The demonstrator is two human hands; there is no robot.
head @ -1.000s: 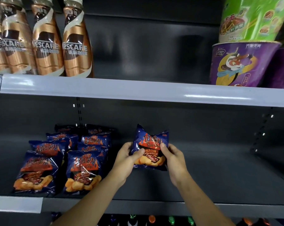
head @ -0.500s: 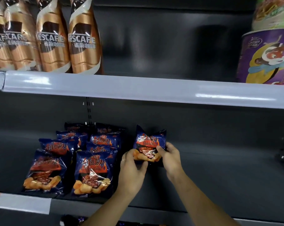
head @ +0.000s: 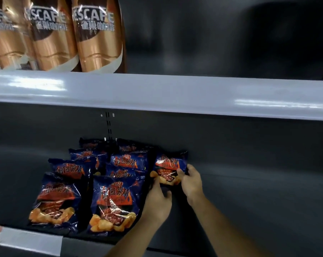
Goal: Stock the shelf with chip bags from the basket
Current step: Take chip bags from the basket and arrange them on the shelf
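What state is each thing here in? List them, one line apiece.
held chip bag, upright beside the rows, in both hands.
left hand, holds its lower left corner.
right hand, grips its right edge.
stocked chip bags, sealed, leaning in two rows.
coffee bottles, upright on the upper shelf.

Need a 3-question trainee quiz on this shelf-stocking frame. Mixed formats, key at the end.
1. True or false: the right hand pinches a chip bag just right of the stocked bags.
2. What stands on the upper shelf? A) coffee bottles B) chip bags C) cans
3. Fill in: the stocked bags form ___ front-to-back rows on the lower shelf.
Key: 1 true; 2 A; 3 two.
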